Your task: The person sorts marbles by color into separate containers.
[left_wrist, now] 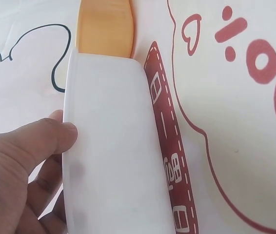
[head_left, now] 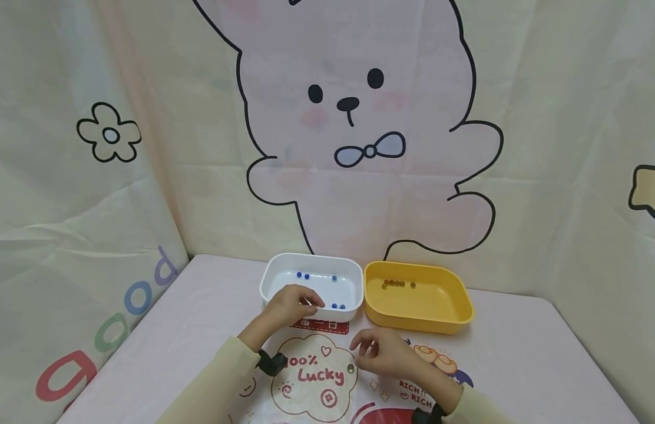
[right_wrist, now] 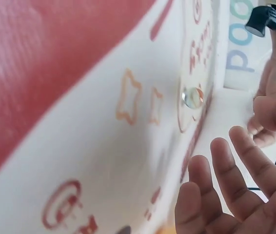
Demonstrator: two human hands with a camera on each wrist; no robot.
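My left hand (head_left: 291,304) is at the near rim of the white tray (head_left: 354,268). In the left wrist view its thumb (left_wrist: 55,136) lies against the rim from outside, and the other fingers bend behind the rim, partly hidden. Several blue marbles (head_left: 334,278) lie scattered in that tray. My right hand (head_left: 383,352) hovers above the printed tabletop with loosely bent fingers and nothing in them. Close to its fingertips, a clear marble (head_left: 351,368) rests on the mat; the right wrist view shows this marble (right_wrist: 192,98) apart from the fingers.
A yellow tray (head_left: 439,321) stands beside the white one on the right, holding several amber marbles (head_left: 395,284). Behind both trays hangs a curtain (head_left: 211,194) with a cartoon animal. The table's far edge runs along the curtain.
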